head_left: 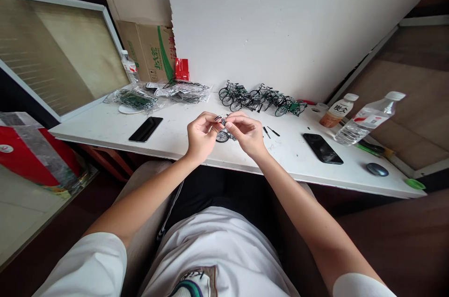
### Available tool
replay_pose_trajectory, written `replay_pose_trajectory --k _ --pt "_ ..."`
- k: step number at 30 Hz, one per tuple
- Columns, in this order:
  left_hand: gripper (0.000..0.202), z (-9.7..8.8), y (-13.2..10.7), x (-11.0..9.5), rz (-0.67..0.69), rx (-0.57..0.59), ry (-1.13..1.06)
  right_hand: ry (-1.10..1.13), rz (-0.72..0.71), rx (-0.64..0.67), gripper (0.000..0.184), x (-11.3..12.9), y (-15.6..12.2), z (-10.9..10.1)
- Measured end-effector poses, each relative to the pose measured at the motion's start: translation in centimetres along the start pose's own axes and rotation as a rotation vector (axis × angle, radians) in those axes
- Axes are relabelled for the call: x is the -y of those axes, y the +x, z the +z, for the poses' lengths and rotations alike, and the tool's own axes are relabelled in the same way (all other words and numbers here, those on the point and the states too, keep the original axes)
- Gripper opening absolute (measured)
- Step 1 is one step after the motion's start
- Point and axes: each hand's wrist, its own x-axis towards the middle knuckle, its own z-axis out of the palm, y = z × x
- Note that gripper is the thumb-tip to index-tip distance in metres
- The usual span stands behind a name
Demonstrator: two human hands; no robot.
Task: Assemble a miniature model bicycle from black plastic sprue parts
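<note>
"Pinching what with both nearly closed hands (202, 135) (250, 136)?"
"A partly hidden miniature bicycle (225, 137), over the surface (175, 131), seven o'clock from the bicycle row (247, 100)."
"Handling how?"
"Probably light, stiff, fragile; best held mid-body, sparing the spoked wheel (221, 137)."

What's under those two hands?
A spoked wheel of a small bicycle shows between the left hand and right hand, over the white table; the hands cover much of the bicycle.

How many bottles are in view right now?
3: a clear white-capped plastic bottle beside the brown cardboard box at left; a brown-and-white plastic bottle and a bigger-looking clear plastic bottle at right. Others may be hidden.
</note>
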Motion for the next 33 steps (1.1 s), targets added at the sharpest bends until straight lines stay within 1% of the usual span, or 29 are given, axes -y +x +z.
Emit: replay_pose_trajectory --k 3,6,14,18,21,24,29,33 --pt "0.030 0.2 -0.1 -0.7 0.071 -0.011 0.013 -0.076 -0.083 -0.024 0.019 0.6 -0.1 0.3" --pt "0.028 0.3 -0.1 -1.5 0.138 -0.008 0.025 -0.138 -0.113 -0.039 0.020 1.5 -0.2 0.6" --pt "0.018 0.5 -0.4 -3.7 0.290 0.029 0.038 -0.179 -0.242 -0.084 0.010 4.1 -0.8 1.3" --pt "0.016 0.4 -0.6 -4.3 0.304 0.045 0.042 -0.184 -0.232 -0.085 0.009 4.8 -1.0 1.5" --pt "0.019 0.4 -0.6 -4.5 0.295 0.039 0.069 -0.151 -0.267 -0.077 0.008 5.0 -1.1 1.7" --pt "0.021 0.4 -0.6 -4.6 0.294 0.032 0.076 -0.179 -0.297 -0.119 0.009 5.2 -1.3 1.8" --pt "0.021 0.5 -0.6 -4.9 0.316 0.040 0.076 -0.237 -0.270 -0.152 0.009 5.2 -1.5 2.0" --pt "0.018 0.6 -0.8 -5.0 0.317 0.056 0.054 -0.197 -0.278 -0.145 0.007 5.2 -1.5 2.1"
